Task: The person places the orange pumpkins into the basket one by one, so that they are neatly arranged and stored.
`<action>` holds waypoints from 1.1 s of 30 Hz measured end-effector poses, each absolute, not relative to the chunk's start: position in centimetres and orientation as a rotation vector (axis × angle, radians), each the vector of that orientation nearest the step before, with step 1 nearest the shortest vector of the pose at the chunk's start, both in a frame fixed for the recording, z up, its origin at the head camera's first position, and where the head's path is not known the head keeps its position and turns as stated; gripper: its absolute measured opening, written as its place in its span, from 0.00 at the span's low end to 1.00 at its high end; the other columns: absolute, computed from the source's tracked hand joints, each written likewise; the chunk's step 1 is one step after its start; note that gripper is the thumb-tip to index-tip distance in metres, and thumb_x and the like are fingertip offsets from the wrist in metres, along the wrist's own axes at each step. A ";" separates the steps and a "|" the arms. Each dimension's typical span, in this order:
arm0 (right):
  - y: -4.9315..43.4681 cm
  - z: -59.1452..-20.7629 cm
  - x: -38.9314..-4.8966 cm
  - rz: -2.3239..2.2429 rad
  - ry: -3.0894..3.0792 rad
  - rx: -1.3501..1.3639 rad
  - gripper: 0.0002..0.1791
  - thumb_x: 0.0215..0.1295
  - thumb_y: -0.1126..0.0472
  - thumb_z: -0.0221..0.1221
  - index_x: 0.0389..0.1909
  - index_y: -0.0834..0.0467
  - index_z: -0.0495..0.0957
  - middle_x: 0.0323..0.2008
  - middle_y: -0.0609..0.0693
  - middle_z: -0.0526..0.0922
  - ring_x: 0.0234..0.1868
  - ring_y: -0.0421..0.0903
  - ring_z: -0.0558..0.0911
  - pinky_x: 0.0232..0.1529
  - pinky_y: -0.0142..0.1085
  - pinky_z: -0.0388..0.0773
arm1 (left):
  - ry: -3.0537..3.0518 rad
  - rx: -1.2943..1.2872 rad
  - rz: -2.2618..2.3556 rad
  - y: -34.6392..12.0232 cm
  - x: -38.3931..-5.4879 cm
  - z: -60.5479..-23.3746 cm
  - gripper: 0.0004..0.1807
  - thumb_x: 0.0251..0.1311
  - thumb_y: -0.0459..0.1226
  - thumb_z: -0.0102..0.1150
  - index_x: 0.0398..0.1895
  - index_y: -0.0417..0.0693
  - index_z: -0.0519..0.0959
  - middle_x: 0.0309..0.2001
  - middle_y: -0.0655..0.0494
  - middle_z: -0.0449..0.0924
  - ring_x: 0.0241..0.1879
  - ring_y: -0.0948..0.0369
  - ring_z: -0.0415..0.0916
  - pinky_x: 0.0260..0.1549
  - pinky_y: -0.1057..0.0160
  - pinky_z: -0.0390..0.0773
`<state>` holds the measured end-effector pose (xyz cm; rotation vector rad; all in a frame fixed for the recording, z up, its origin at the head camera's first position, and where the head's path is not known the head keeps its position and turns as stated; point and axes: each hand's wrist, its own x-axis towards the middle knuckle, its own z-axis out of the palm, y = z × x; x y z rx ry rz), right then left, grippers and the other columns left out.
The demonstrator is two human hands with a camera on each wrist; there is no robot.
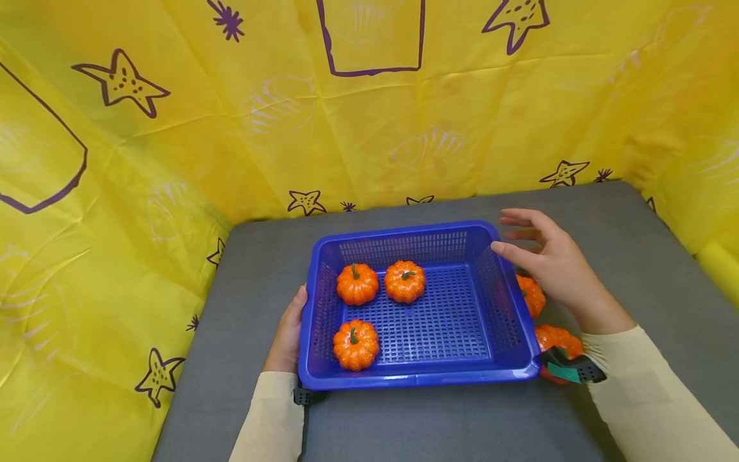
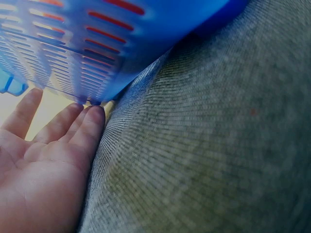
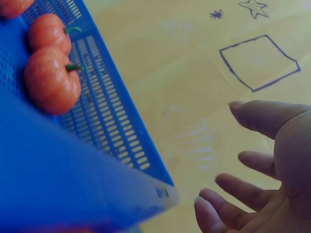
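Left hand (image 1: 285, 338), fingers straight, touches the blue basket (image 1: 416, 379), apparently steadying it; right hand (image 1: 555, 262) opposite, loosely spread, empty.

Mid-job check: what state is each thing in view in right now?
Basket: open-topped, partly filled.
Inner pumpkins: three, stems up, toward the basket's left side.
Outer pumpkins: beside the basket's right side, partly hidden.
Left hand: fingers against the basket's left wall.
Right hand: fingers apart, holding nothing.
Backdrop: hanging, creased.
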<state>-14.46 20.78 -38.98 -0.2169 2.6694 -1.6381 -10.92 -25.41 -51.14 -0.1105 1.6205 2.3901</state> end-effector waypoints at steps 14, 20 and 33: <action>23.5 -39.8 -14.2 -1.638 2.715 -0.114 0.37 0.79 0.51 0.67 0.83 0.52 0.65 0.73 0.55 0.73 0.68 0.57 0.75 0.51 0.23 0.73 | 1.617 -0.110 2.404 -25.3 -10.7 -50.8 0.36 0.82 0.63 0.47 0.79 0.51 0.67 0.61 0.47 0.82 0.53 0.53 0.84 0.52 0.54 0.85; 24.5 -40.5 -14.2 -1.642 2.743 -0.081 0.37 0.79 0.52 0.67 0.82 0.54 0.66 0.71 0.55 0.74 0.61 0.46 0.75 0.49 0.21 0.74 | 1.633 -0.122 2.399 -25.2 -10.7 -50.5 0.36 0.82 0.64 0.47 0.79 0.50 0.67 0.60 0.48 0.83 0.52 0.53 0.85 0.52 0.54 0.86; 26.5 -42.0 -14.0 -1.580 2.809 -0.018 0.38 0.79 0.50 0.67 0.82 0.57 0.65 0.70 0.61 0.74 0.65 0.62 0.74 0.48 0.25 0.71 | 1.609 -0.108 2.393 -25.2 -10.8 -50.7 0.36 0.82 0.64 0.46 0.81 0.52 0.66 0.61 0.49 0.82 0.54 0.53 0.83 0.54 0.53 0.85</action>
